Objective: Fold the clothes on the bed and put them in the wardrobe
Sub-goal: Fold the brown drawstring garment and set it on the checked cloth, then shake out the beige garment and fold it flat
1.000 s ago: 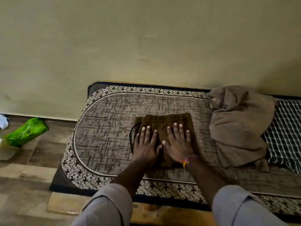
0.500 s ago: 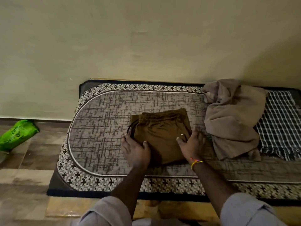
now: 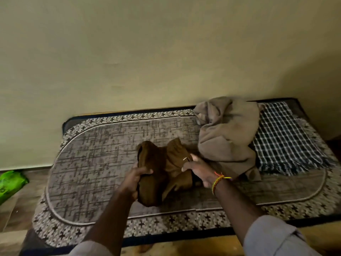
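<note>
A folded brown garment [image 3: 162, 170] is lifted off the patterned mattress [image 3: 96, 156], sagging in the middle between both hands. My left hand [image 3: 135, 179] grips its left side with the thumb on top. My right hand [image 3: 198, 169] holds its right side; a coloured thread band circles that wrist. A crumpled beige garment [image 3: 227, 132] lies unfolded on the mattress to the right, close to my right hand. Beyond it a dark checked cloth [image 3: 282, 139] with a fringe lies flat. The wardrobe is not in view.
A plain cream wall [image 3: 147, 52] runs behind the bed. A green plastic packet [image 3: 9, 183] lies on the tiled floor at the left. The mattress's front edge sits on a wooden frame [image 3: 184, 246] near my sleeves.
My hands went from pressing flat on the brown garment to its two sides, then closed on it and raised it off the mattress. The view has shifted to the right.
</note>
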